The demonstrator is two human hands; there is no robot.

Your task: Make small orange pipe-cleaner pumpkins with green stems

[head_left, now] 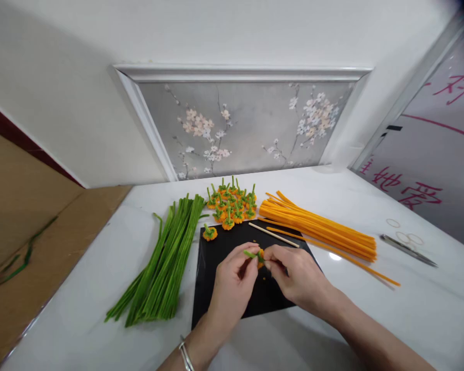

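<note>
Left, a bundle of fuzzy green stems (166, 268); next, the left hand (237, 275) pinches a small fuzzy orange-and-green piece (260, 256) over the black rectangular mat (206, 275). The right hand (298, 273), fingertips closed, grips its right side, with fuzzy orange stems (320, 229) lying beyond.

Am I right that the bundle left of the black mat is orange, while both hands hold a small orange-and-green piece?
Not quite: the bundle left of the black mat is green, as the head view shows. The left hand and right hand do hold a small orange-and-green piece.
</note>
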